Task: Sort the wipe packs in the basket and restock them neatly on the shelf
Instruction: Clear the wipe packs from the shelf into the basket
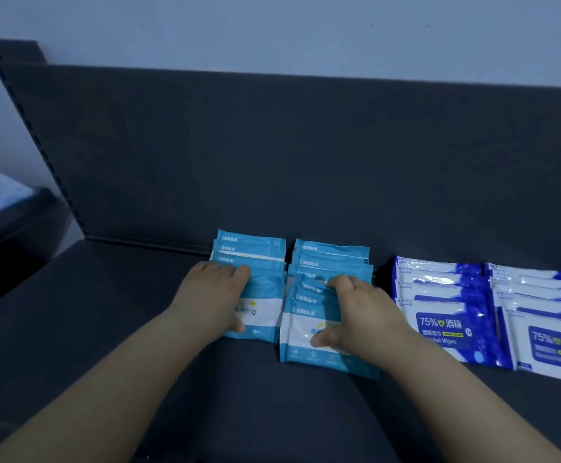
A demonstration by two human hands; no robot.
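Since sorting looks done, squaring-up step: left hand (215, 295) grips left light-blue wipe row (262, 289), right hand (352, 312) grips right row (332, 255), fingers curled, 12 o'clock on shelf (105, 312); alcohol wipes (446, 315) at 3 o'clock. Next, guessing: gentle push, edges flush.

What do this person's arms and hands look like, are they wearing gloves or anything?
No gloves: the left hand and right hand are both bare. No rings, watch or wristbands show. Both forearms are bare too, with no sleeves in view down to the picture's bottom edge.
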